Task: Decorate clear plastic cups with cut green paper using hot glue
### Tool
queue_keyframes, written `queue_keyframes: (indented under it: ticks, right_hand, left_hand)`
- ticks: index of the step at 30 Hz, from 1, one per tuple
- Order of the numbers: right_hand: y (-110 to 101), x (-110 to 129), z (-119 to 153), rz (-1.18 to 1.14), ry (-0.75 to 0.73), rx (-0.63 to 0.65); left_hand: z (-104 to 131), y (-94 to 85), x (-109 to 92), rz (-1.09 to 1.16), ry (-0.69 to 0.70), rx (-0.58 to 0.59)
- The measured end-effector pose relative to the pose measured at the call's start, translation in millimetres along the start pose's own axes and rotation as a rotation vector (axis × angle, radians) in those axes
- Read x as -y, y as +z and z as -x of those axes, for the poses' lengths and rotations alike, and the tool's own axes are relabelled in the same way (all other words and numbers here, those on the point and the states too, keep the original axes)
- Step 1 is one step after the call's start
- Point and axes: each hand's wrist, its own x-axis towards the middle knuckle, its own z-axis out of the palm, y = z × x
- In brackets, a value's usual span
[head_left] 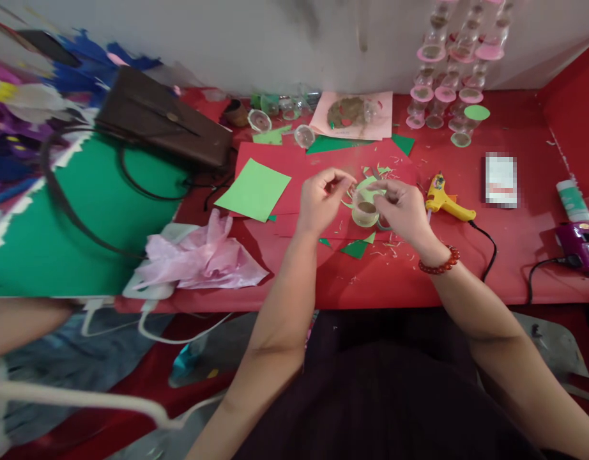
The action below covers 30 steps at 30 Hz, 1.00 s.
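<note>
In front of me, a clear plastic hourglass (pixel 365 211) with pale green ends and brownish grains inside sits over the red sheets. My right hand (pixel 400 206), a red bead bracelet at its wrist, has its thumb and forefinger closed at the hourglass's upper part. On the other side, my left hand (pixel 321 197) is pinched near the green end; what lies between its fingertips is too small to make out. Green paper scraps (pixel 356 248) and thin shavings lie around the hourglass. A yellow glue gun (pixel 445 199) rests right of my right hand.
Pink-ended hourglasses (pixel 433 92) stand stacked at the back right. A light green sheet (pixel 256 190), pink plastic bag (pixel 203 252) and brown handbag (pixel 165 118) occupy the left. Brown grains (pixel 345 114) lie on pink paper behind. Another person's arm (pixel 26 326) shows lower left.
</note>
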Motion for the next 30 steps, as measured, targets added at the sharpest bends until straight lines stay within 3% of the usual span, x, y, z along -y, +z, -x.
queue_keyframes:
  ticks: [4, 7, 14, 20, 30]
  right_hand:
    - [-1, -3, -2, 0.097, -0.034, -0.153]
    - [0, -3, 0, 0.137, -0.062, -0.199]
    - [4, -5, 3, 0.067, -0.065, -0.090]
    - [1, -2, 2, -0.022, 0.038, -0.060]
    - [-1, -7, -7, -0.025, 0.048, -0.132]
  left_hand:
    - [4, 1.0, -9, 0.029, -0.045, 0.071]
    - [8, 4.9, -19, -0.006, -0.047, 0.147]
    - [7, 4.3, -19, -0.080, 0.013, 0.192]
    - [6, 5.0, -11, -0.014, 0.039, 0.216]
    - [9, 7.7, -13, 0.093, -0.112, 0.182]
